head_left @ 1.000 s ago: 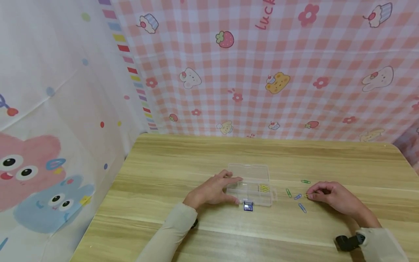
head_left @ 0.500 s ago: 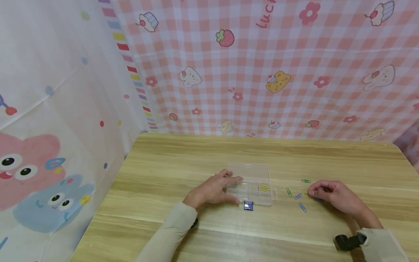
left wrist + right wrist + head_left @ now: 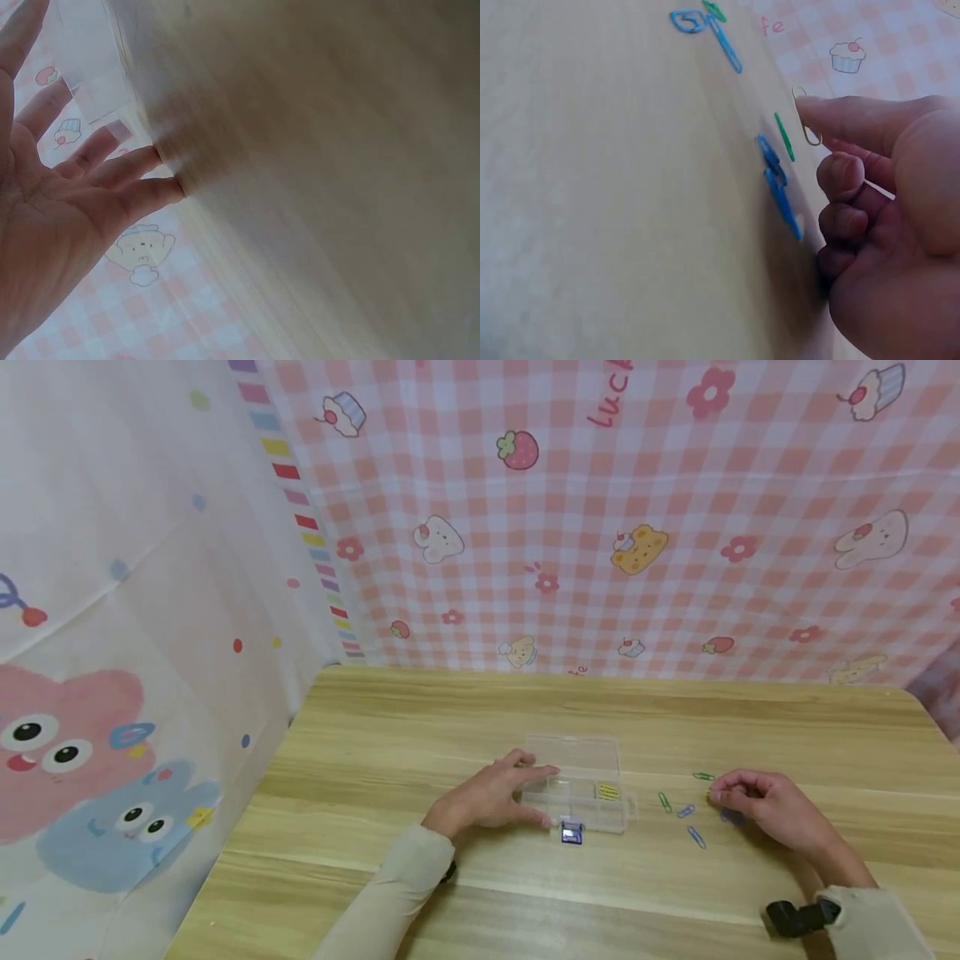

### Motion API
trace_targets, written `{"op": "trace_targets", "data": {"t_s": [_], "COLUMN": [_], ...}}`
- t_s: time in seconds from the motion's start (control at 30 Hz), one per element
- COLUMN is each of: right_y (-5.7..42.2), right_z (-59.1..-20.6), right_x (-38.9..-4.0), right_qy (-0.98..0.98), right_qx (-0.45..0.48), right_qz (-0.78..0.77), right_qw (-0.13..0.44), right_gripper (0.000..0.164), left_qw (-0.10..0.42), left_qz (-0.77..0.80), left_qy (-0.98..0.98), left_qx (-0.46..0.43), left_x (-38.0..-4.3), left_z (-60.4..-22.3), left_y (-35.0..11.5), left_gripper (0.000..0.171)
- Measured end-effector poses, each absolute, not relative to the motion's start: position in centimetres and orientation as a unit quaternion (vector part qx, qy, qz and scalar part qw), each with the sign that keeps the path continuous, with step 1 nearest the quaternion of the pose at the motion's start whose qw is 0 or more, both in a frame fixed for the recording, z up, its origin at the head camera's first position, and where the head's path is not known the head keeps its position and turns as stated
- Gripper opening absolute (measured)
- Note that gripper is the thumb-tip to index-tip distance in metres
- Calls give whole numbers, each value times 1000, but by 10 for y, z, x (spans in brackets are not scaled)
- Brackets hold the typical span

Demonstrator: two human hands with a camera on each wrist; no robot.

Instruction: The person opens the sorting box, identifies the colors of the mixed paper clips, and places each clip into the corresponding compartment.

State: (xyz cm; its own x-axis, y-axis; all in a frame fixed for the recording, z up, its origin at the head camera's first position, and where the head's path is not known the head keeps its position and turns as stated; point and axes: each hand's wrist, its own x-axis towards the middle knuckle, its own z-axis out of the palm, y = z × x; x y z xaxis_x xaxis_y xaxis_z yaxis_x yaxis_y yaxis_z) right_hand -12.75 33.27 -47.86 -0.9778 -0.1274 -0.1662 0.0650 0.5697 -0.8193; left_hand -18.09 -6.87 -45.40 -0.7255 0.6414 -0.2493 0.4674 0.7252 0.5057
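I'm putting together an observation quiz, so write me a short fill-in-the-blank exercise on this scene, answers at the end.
1. The yellow clip is held in the fingers of the person's ____ hand.
2. The lid of the clear box near the left hand is not shut but ____.
3. Besides the blue clips, the loose clips on the wooden table are coloured ____.

Missing words: right; open; green.
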Motion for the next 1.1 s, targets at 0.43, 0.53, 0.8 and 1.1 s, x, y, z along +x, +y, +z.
{"op": "trace_targets", "data": {"t_s": [0.43,0.53,0.8,1.1], "right_y": [328,324,310,292], "right_z": [-470,-467,-458,-451], "right_x": [-133,-135,-141,-144], "right_qy": [903,905,909,903], "right_qx": [4,4,-19,-63], "right_qz": [-418,-415,-408,-423], "right_qw": [98,97,79,50], "right_gripper": [22,25,23,15], "left_qw": [206,206,205,202], "left_qz": [208,208,207,210], "left_qy": [903,904,904,904], "left_qx": [313,312,312,313], "left_x": [-181,-181,-181,-181], "left_z": [-455,-454,-454,-455], "left_y": [-69,-69,-69,-70], "left_gripper": [75,75,75,74]}}
